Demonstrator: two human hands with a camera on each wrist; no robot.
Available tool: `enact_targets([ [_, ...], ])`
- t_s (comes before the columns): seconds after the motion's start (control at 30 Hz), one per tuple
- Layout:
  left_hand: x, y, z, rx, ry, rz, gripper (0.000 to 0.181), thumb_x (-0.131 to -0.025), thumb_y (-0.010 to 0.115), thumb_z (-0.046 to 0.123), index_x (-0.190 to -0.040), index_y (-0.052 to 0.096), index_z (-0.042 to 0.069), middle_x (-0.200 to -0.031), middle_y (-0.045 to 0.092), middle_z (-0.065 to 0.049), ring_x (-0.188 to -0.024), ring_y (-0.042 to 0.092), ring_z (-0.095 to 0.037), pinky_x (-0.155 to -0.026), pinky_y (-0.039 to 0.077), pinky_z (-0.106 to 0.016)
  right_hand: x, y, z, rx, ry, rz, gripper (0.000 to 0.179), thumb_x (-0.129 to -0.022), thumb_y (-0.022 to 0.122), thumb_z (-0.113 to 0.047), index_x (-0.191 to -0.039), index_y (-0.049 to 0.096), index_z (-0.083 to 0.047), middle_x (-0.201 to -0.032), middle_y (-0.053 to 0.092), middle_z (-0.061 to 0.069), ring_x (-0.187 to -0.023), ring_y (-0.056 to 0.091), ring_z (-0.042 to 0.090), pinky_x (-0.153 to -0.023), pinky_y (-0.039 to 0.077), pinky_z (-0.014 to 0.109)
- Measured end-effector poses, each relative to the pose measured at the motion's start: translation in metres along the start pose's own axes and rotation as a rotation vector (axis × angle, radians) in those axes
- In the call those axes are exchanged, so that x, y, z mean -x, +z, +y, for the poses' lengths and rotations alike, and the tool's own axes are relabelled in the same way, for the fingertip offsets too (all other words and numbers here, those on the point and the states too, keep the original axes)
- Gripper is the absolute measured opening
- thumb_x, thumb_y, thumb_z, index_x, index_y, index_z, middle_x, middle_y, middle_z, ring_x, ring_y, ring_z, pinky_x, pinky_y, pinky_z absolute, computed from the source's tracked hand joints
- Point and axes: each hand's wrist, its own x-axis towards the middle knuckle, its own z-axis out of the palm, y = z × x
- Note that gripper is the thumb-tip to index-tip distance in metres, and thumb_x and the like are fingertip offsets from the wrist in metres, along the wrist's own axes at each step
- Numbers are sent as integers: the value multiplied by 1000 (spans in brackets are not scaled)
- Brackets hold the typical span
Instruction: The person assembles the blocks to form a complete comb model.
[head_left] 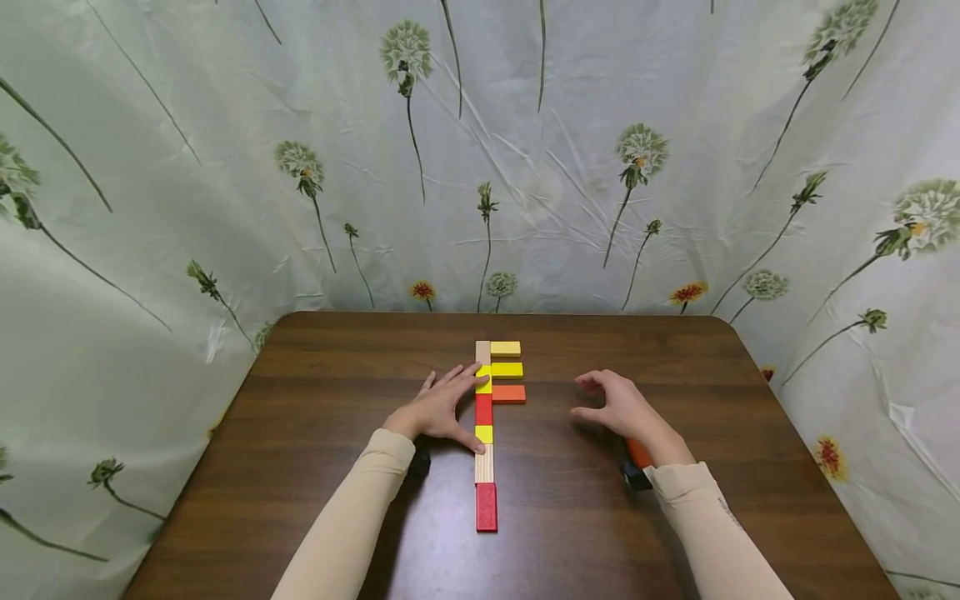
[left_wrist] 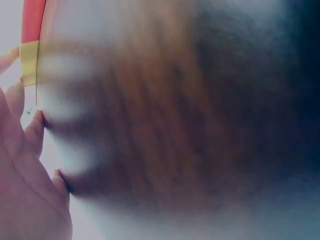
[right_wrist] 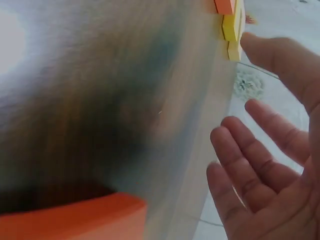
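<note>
A straight column of flat wooden blocks runs toward the person on the table: a plain wood block (head_left: 483, 352) farthest, then a yellow, a red block (head_left: 483, 410), a small yellow block (head_left: 484, 434), a second plain block (head_left: 484, 467) and a dark red block (head_left: 487, 507) nearest. Three blocks branch right from its far part: pale yellow (head_left: 506, 349), bright yellow (head_left: 507, 370) and orange (head_left: 509, 394). My left hand (head_left: 442, 410) lies spread along the column's left side, fingertips at the farther yellow block, thumb at the nearer plain one. Right of the blocks, my right hand (head_left: 618, 407) hovers, fingers loosely bent, holding nothing.
The brown wooden table (head_left: 315, 467) has rounded far corners. Behind it and at both sides hangs a pale curtain (head_left: 555, 183) printed with dandelions. An orange and black device (head_left: 637, 463) sits under my right wrist.
</note>
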Motion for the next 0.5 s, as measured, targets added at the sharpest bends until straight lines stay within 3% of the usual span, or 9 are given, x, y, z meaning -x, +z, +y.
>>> enact_targets([
  [0.3,0,0,1,-5,3,7,119,-70,94,66,-168,39,25,-183,15,4,-170,10,-33,-130,2,-75,40,-5,5,28,78,115,58,-89,89,-27,-133,67,4,-124,69,22,-117,67,44,-105,54,62],
  [0.5,2,-1,4,-7,-3,1,119,-70,94,65,-168,39,25,-183,15,4,-170,11,-33,-130,2,-75,65,-6,8,28,154,125,69,-87,92,-31,-136,63,7,-127,67,25,-120,66,45,-105,54,61],
])
